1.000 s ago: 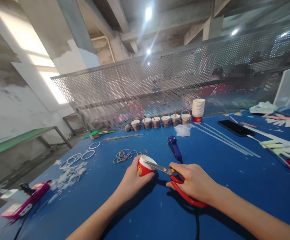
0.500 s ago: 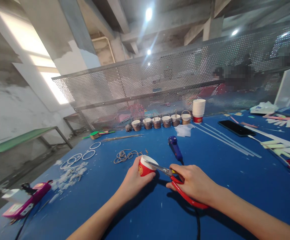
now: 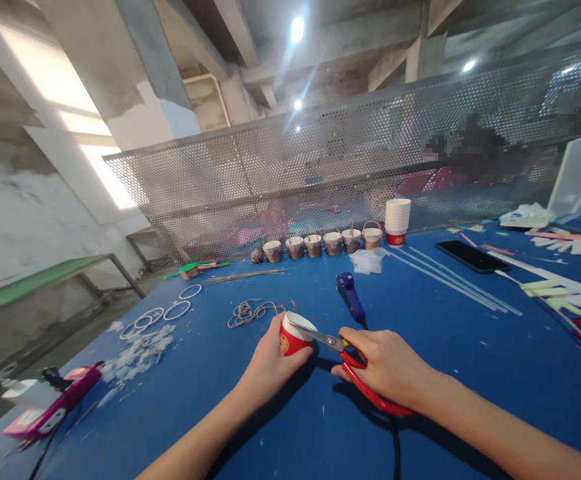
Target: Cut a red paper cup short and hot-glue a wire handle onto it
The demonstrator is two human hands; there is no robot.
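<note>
Red cup [image 3: 297, 339] and left hand [image 3: 273, 360] have edged slightly right!
Far left of the glue gun [image 3: 351, 297], pale scraps [image 3: 140, 353]; nearer, a loose cord [image 3: 245, 313]; then the left hand, wrapped round the tilted cup, left and in front of the gun. Scissors [image 3: 329, 341] reach over its mouth, red handles gripped by the right hand [image 3: 385, 363] in front of the gun. Beyond the gun, the row of covered cups [image 3: 313, 246] looks finished; this one's bare red, so it's seemingly early, trimming and covering apparently left. Whether the blades bite is unclear; the left fingertips hide behind the cup, and both forearms run out of view.
</note>
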